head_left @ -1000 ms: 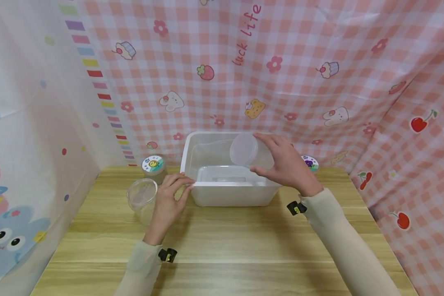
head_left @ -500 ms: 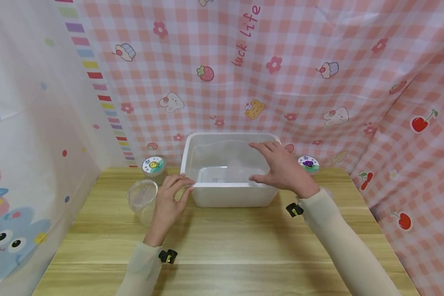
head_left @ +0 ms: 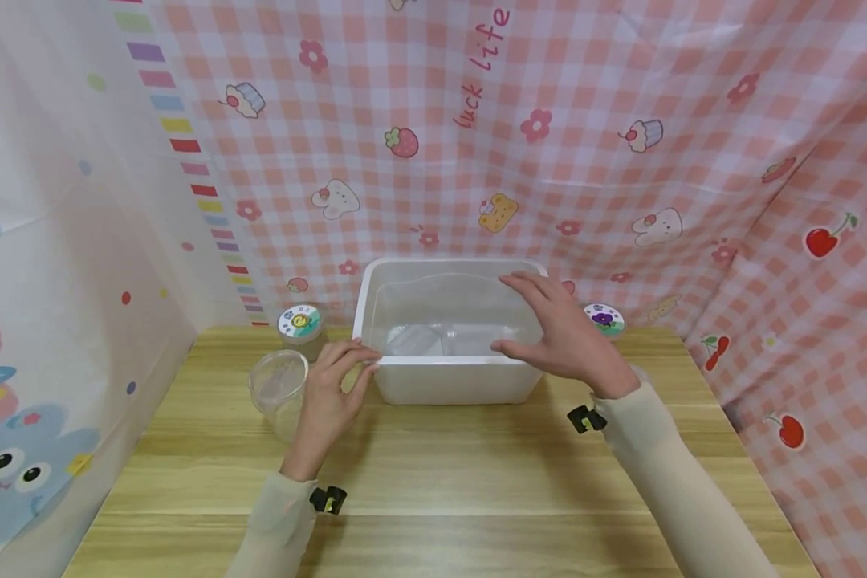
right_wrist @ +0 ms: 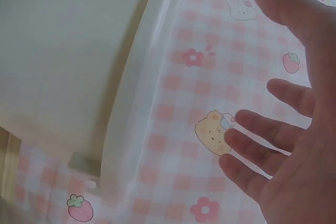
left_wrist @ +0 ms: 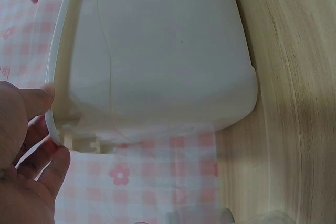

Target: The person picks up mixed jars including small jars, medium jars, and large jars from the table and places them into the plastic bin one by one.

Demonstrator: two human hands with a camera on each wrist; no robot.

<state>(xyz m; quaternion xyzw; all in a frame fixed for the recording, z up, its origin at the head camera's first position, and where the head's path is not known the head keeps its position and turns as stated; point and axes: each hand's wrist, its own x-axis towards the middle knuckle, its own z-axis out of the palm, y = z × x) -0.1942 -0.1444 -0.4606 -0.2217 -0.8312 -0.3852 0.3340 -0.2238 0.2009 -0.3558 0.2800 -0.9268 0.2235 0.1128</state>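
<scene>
Your left hand (head_left: 334,393) pinches the rim of the white rectangular plastic bin (head_left: 458,385) at its near-left corner. Your right hand (head_left: 559,329), fingers and thumb spread wide, holds nothing over the right side. Done: clear plastic lies inside on the floor; count unclear. Left outside: clear round plastic cup (head_left: 278,389), round jar with yellow-flower lid (head_left: 301,325), purple-flower-lidded round jar (head_left: 604,319). Judged part-way along.
</scene>
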